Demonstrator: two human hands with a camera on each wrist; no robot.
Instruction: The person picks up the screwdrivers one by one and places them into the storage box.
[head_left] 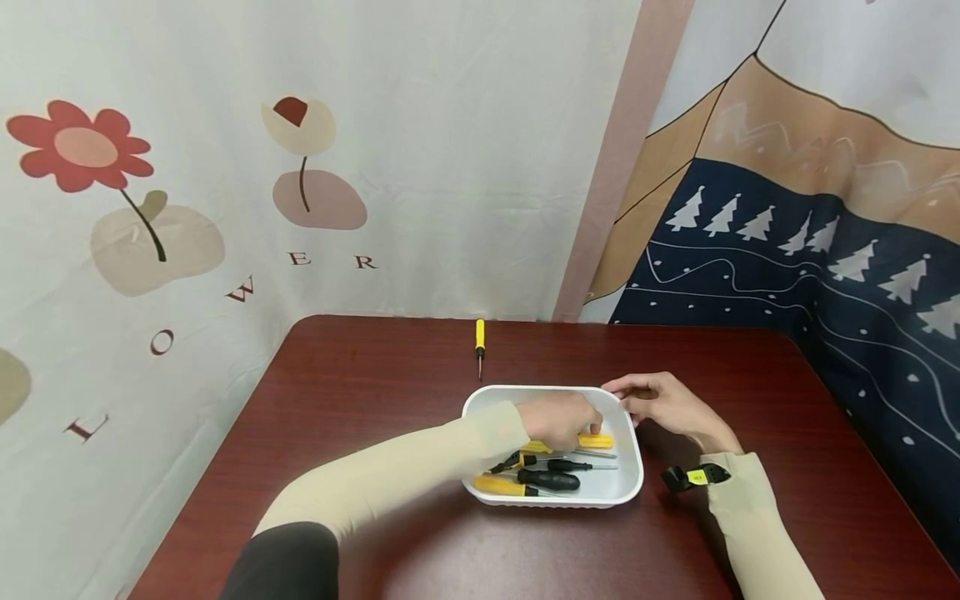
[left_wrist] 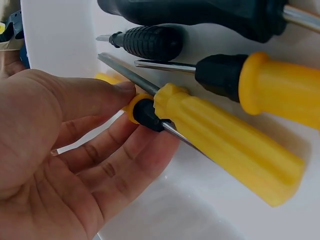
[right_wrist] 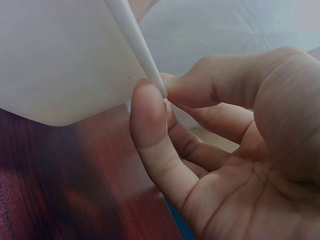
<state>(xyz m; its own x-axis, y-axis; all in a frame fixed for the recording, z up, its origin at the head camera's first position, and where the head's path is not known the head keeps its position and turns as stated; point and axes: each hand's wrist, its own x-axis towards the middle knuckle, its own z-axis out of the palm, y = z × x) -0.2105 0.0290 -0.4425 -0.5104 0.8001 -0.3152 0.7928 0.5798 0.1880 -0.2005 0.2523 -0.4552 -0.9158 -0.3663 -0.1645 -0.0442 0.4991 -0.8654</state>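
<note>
A white plastic tray (head_left: 628,479) holds several screwdrivers with yellow or black handles. My left hand (head_left: 558,421) reaches into it and pinches a yellow-handled screwdriver (left_wrist: 146,113) by its black collar, between thumb and fingers. Across that tool's shaft lies another yellow screwdriver (left_wrist: 227,142). Alongside are a small ribbed black-handled screwdriver (left_wrist: 155,43), a large black-handled one (left_wrist: 200,12) and a thick yellow-and-black one (left_wrist: 285,87). At the tray's far right corner, my right hand (head_left: 670,408) pinches the rim (right_wrist: 142,50) between thumb and index finger.
On the dark red wooden table (head_left: 360,383), a lone yellow-and-black screwdriver (head_left: 480,342) lies beyond the tray, its tip toward it. A patterned curtain (head_left: 450,167) hangs behind the table's back edge. A black camera strap (head_left: 693,477) sits on the right wrist.
</note>
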